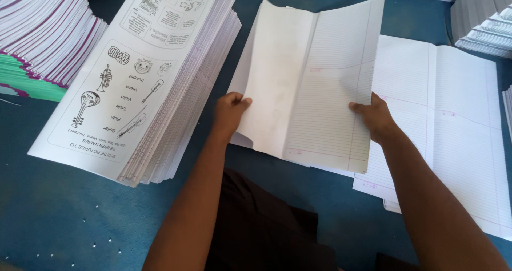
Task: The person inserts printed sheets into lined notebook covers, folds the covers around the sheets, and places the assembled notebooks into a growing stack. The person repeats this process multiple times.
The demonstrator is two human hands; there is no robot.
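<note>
Bench (pixel 64 217): blue surface, running under everything and cut off on all sides.
Printed stack (pixel 160 74): tall pile of white sheets at the left, top sheet showing line drawings of musical instruments; it lies at a slant and its far end runs out of view.
Ruled spread (pixel 458 122): open lined sheets lying flat at the right, partly covered by the right arm, lower corner cut off.
Purple-edged piles (pixel 37 31): top left corner, only partly in view; a green layer shows beneath.
Grey piles (pixel 480 20): top right corner, mostly cut off.
Folded ruled sheets (pixel 314 84): held up at the centre, just above the bench; long axis runs away from the person, fold line along it, ruled side to the right, blank side to the left and curling; the near edge hides more paper under it.
Left hand (pixel 230 114): fingers clamped on the sheets' left edge, thumb on top.
Right hand (pixel 376 116): fingers clamped on the right edge; the fingertips behind the paper are hidden.
</note>
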